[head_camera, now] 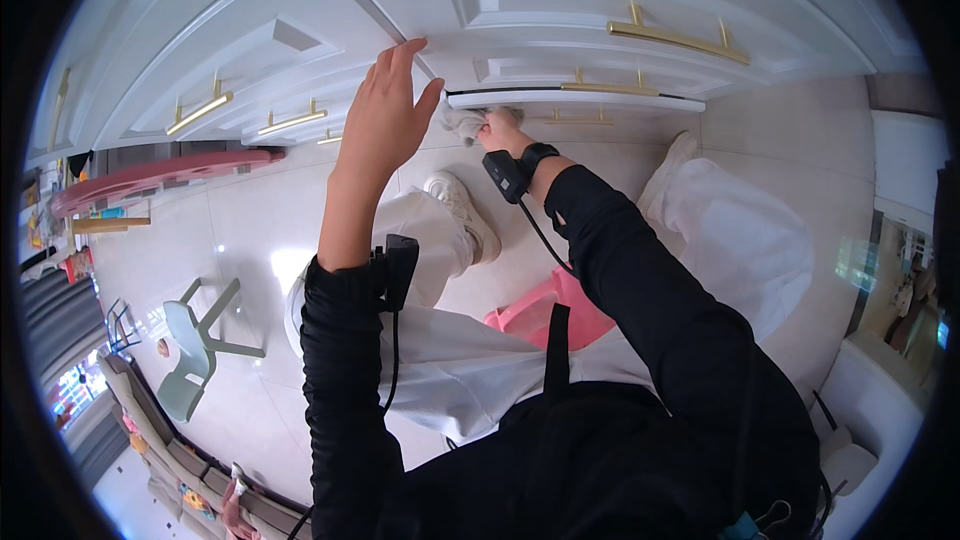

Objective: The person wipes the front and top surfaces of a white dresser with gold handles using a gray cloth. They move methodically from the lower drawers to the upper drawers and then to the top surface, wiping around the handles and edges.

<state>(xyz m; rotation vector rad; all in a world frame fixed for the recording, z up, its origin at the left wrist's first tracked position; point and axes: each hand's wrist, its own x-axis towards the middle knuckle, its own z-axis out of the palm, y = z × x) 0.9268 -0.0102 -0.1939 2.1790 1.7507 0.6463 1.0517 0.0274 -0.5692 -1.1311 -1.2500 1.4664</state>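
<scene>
My left hand [386, 109] rests with its fingertips against the white cabinet front, near the seam between two sections, and holds nothing. Lower down, my right hand [501, 132] grips a greyish cloth [466, 122] against the cabinet's lower front. Just above the cloth, a white drawer [517, 99] stands slightly out, with a dark gap along its top edge and a gold bar handle [611, 88]. A larger gold handle [679, 43] is on the panel above. Part of the cloth is hidden by my right hand.
Between my legs is a pink plastic stool [536, 311]. A pale green child's chair [191, 360] is on the tiled floor at the left, below a pink tabletop [165, 176]. A sofa [202, 465] lies at the lower left. More gold-handled cabinet fronts [247, 82] extend left.
</scene>
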